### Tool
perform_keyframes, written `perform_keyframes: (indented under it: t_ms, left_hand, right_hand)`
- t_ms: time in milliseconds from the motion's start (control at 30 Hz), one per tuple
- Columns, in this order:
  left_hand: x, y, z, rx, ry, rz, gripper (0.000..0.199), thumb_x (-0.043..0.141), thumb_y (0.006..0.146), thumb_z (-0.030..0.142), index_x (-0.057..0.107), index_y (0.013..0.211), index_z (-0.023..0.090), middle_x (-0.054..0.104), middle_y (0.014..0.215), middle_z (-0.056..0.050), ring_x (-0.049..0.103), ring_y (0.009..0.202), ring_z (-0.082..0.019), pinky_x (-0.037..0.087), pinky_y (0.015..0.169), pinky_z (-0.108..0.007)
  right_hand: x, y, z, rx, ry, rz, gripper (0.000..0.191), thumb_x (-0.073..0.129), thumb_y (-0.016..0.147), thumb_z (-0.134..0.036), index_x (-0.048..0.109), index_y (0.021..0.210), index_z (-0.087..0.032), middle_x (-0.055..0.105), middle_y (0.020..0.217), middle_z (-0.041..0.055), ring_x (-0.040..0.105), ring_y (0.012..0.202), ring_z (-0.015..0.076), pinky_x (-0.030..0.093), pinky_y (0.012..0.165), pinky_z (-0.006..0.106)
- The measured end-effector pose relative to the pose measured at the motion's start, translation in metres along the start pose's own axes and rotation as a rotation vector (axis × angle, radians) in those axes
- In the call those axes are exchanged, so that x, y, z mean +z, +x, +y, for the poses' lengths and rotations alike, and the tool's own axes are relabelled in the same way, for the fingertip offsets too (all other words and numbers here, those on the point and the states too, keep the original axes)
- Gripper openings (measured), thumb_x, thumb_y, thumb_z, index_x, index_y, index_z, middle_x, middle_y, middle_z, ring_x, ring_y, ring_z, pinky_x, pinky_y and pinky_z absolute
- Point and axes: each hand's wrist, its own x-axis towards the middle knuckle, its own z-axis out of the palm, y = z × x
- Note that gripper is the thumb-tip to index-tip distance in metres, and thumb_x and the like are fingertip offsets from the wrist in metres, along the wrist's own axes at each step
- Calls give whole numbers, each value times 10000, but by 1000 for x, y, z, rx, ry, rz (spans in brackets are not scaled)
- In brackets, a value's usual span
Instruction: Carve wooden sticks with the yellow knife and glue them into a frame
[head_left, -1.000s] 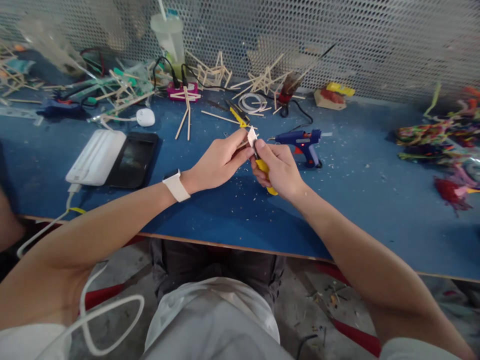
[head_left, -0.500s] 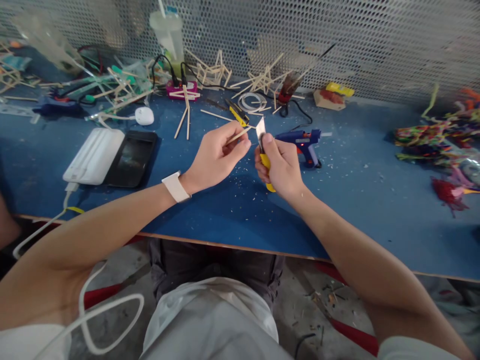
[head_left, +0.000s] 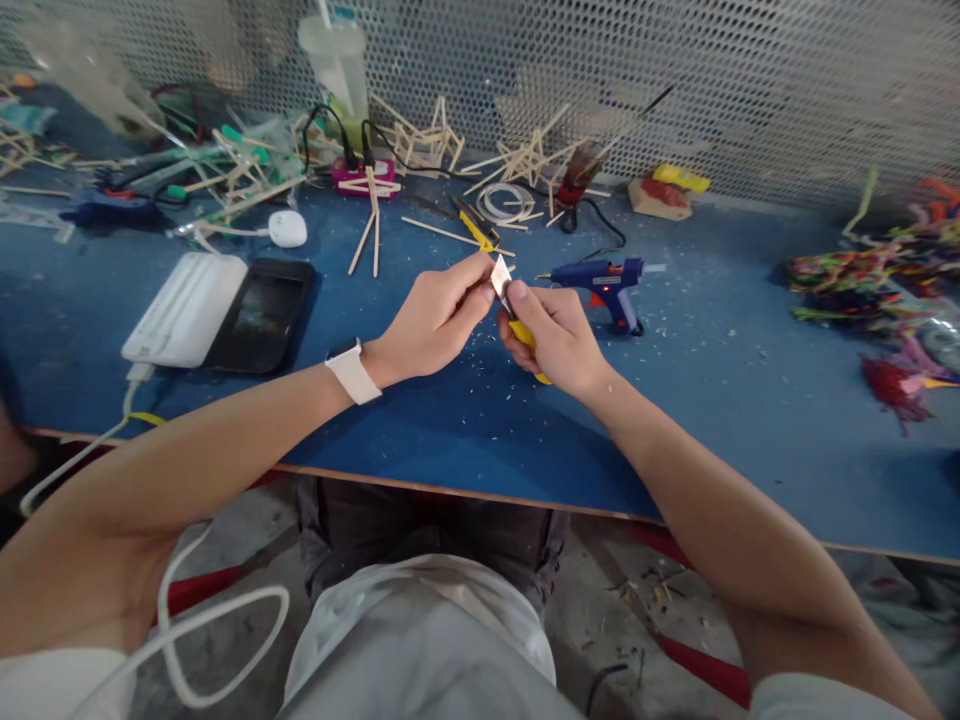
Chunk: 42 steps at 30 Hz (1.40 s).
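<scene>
My right hand is wrapped round a yellow utility knife, thumb along its top, with the bare blade pointing up and to the left. The blade meets the fingertips of my left hand, which is closed in a pinch. The thin wooden stick in that pinch is almost wholly hidden behind the fingers and blade now. Just right of the knife lies a blue glue gun with a small red light on. Behind my hands is a second yellow-and-black cutter beside loose sticks.
At the left are a white power bank and a black phone. Glued stick frames, a magenta power socket and a cup line the mesh wall. Colourful yarn bundles lie at the right. Shavings dot the blue table.
My right hand has moved left with the knife, bringing the blade from a small gap to my left fingertips. The stick that showed between my left fingers is now mostly covered.
</scene>
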Motion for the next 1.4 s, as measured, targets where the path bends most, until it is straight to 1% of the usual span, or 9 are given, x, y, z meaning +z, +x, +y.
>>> perform_keyframes:
  t_ms: [133, 300, 567, 700, 867, 967, 1067, 1300, 1400]
  left_hand:
    - [-1, -1, 1, 5, 4, -38, 441, 456, 1230, 621, 533, 1000, 253, 528, 721, 26, 511, 604, -156, 427, 620, -340]
    - [1, -1, -3, 8, 0, -37, 462, 495, 1213, 655, 546, 997, 250, 565, 752, 19, 550, 635, -158, 459, 636, -340]
    - [6, -1, -2, -33, -4, 28, 497, 523, 1199, 666, 581, 955, 237, 578, 779, 2, 559, 683, -165, 484, 657, -346]
    - [9, -1, 4, -64, -28, 72, 508, 556, 1192, 660, 556, 911, 237, 513, 728, 21, 495, 634, -144, 432, 612, -337]
    - [12, -1, 11, -104, -154, 125, 488, 626, 1169, 651, 563, 916, 239, 492, 690, 36, 435, 587, -119, 375, 556, -316]
    - [13, -2, 10, -113, -204, 142, 470, 569, 1202, 622, 603, 930, 240, 496, 696, 26, 444, 591, -127, 384, 562, -323]
    - [12, -2, 6, -104, -194, 149, 472, 510, 1225, 612, 653, 971, 241, 524, 715, 15, 477, 602, -137, 411, 581, -332]
    - [14, -5, 4, -109, -126, 139, 488, 439, 1242, 614, 707, 1069, 244, 554, 721, 14, 513, 595, -144, 440, 599, -332]
    - [14, -5, 3, -103, -79, 140, 508, 398, 1250, 613, 718, 1121, 241, 600, 754, 3, 573, 644, -157, 481, 639, -334]
  right_hand:
    - [-2, 0, 0, 33, 63, -51, 696, 628, 1069, -871, 615, 792, -232, 433, 503, -79, 376, 376, 85, 297, 362, 245]
    - [-5, 1, -2, 105, 102, -60, 679, 640, 1077, -850, 588, 782, -240, 428, 502, -82, 363, 365, 84, 302, 352, 244]
    - [1, 1, 0, 87, 103, 18, 689, 643, 1078, -844, 582, 759, -237, 412, 493, -85, 353, 364, 77, 298, 347, 227]
    - [5, 1, 1, 77, 132, 67, 702, 649, 1062, -865, 581, 754, -238, 415, 494, -83, 350, 357, 74, 288, 345, 228]
    - [11, 5, 3, 65, 139, 172, 701, 604, 1068, -887, 555, 770, -254, 396, 505, -83, 316, 369, 80, 279, 343, 236]
    - [12, 3, 2, 1, 82, 204, 710, 605, 1065, -889, 570, 764, -248, 408, 519, -74, 340, 383, 80, 291, 359, 240]
    - [10, 0, 0, -40, 32, 182, 713, 603, 1066, -889, 589, 763, -243, 412, 513, -72, 355, 387, 84, 296, 368, 250]
    - [7, -1, 0, -57, -27, 214, 726, 602, 1059, -899, 596, 744, -244, 432, 494, -70, 362, 385, 87, 283, 372, 252]
    - [8, -1, 1, -73, -26, 241, 712, 604, 1075, -876, 601, 746, -245, 443, 496, -66, 370, 383, 92, 288, 375, 259]
